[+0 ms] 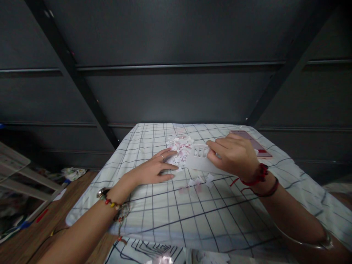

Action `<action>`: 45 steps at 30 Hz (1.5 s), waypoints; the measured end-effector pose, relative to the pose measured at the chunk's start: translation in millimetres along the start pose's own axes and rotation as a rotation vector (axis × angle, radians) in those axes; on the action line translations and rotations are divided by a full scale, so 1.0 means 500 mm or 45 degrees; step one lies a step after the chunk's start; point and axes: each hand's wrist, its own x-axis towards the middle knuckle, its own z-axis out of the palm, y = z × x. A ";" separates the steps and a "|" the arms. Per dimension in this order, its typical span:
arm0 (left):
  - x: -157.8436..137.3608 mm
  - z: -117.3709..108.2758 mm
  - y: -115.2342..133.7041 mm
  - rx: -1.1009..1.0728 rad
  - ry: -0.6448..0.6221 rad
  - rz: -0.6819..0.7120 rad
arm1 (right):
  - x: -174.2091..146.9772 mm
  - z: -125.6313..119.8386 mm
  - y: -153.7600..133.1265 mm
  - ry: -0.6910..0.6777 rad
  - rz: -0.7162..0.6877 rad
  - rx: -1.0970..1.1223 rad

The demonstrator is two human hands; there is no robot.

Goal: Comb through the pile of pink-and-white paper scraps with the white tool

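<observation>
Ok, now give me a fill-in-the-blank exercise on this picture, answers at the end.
The person's right hand holds a flat, slotted piece coloured ____.
On one finger of the person's left hand sits a thin ____.
The heap of small, whitish paper scraps lies on a white cloth with dark crossing ____.
In the picture, the flat, pink-framed rectangular device lies to the ____ of that heap.

Missing words: white; ring; lines; right.
</observation>
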 end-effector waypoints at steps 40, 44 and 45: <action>-0.010 -0.002 -0.003 0.037 -0.054 -0.116 | 0.000 -0.011 -0.013 -0.044 -0.034 0.176; -0.013 -0.001 -0.003 0.011 -0.128 -0.178 | -0.003 -0.008 -0.015 -0.007 -0.022 0.139; -0.013 -0.001 -0.002 0.008 -0.140 -0.185 | -0.003 -0.007 -0.014 -0.014 -0.030 0.137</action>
